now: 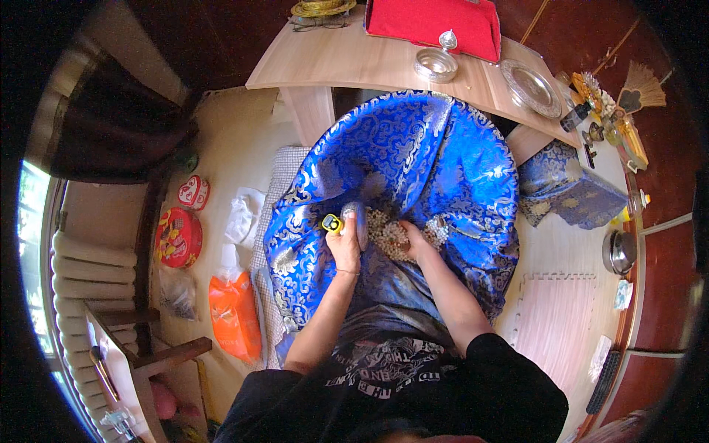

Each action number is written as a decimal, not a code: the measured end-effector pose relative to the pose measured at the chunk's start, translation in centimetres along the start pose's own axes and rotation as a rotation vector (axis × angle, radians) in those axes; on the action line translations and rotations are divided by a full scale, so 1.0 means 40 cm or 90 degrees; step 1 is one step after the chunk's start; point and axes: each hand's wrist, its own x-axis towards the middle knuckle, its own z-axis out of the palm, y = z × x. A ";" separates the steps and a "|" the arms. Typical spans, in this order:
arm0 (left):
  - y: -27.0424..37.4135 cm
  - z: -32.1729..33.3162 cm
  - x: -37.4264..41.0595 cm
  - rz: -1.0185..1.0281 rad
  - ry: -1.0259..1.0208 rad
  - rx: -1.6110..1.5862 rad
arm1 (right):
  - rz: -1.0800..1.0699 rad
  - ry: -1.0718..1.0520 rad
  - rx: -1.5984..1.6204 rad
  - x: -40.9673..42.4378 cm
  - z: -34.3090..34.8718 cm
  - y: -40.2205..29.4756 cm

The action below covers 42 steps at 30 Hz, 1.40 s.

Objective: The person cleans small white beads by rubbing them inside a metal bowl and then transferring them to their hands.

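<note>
A blue brocade cloth (471, 155) with a silvery pattern spreads in a rounded hollow before me. My left hand (344, 243) grips the near side of a round metal piece (361, 226), held on edge and partly blurred. A small yellow device with a dark face (332, 223) sits at the same hand, beside the thumb. My right hand (416, 241) is on a heap of small pale beads or grains (390, 238) on the cloth; its fingertips are partly hidden among them. More whitish beads (437, 230) lie just right of that hand.
Across the far side stands a wooden table (343, 61) with a silver ring-shaped piece (436, 65), an ornate silver plate (530, 88) and a red cloth-covered board (432, 25). On the floor at left are an orange packet (235, 318) and a red round tin (179, 237).
</note>
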 end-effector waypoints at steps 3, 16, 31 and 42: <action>-0.011 0.017 -0.005 -0.031 -0.003 0.022 | -0.039 -0.399 0.369 0.039 -0.017 -0.004; -0.139 0.083 -0.051 -0.499 -0.169 -0.375 | -0.228 -0.402 0.537 -0.192 0.026 -0.126; -0.093 0.076 -0.049 -0.506 -0.190 -0.442 | -0.243 -0.320 0.495 -0.221 0.067 -0.153; -0.107 0.068 -0.040 -0.488 -0.214 -0.447 | -0.298 -0.387 0.396 -0.230 0.092 -0.161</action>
